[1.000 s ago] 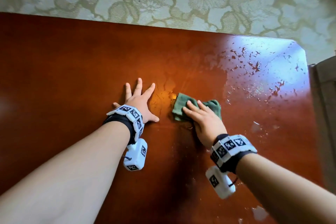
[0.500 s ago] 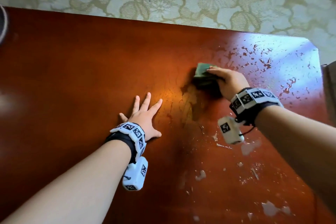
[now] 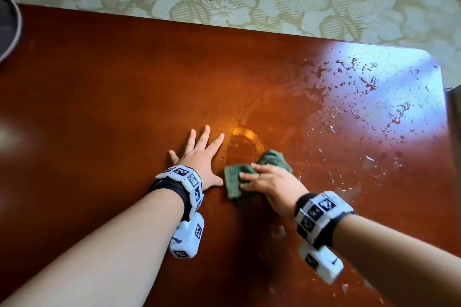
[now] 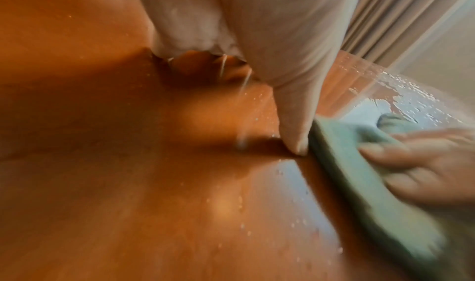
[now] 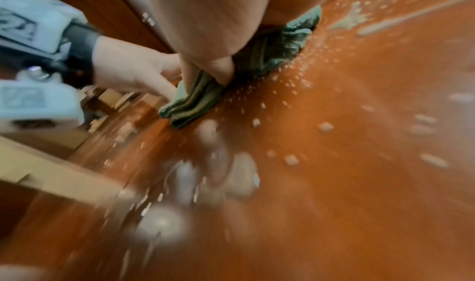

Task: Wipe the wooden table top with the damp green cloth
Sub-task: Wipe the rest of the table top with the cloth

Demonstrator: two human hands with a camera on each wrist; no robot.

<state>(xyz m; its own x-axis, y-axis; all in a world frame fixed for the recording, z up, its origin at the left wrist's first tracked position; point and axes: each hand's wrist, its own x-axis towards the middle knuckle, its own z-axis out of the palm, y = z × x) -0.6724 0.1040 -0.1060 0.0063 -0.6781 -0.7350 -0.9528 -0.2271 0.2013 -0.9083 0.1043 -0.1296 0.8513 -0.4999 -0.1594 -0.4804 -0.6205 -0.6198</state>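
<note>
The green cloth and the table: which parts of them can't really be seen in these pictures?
- green cloth: its middle, head view, lies under the right hand.
- Cloth's near edge, left wrist view: smeared by motion blur.
- wooden table top: left and near parts cut off by the head view's edges.
- dark round object: mostly cut off at the left edge, unidentifiable.
- water drops: blurred, right wrist view.

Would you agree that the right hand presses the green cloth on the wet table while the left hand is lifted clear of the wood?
Not quite: the left hand is not lifted; the head view shows it spread flat on the table, just left of the green cloth. The rest stands: the right hand presses the cloth down amid water droplets.
</note>
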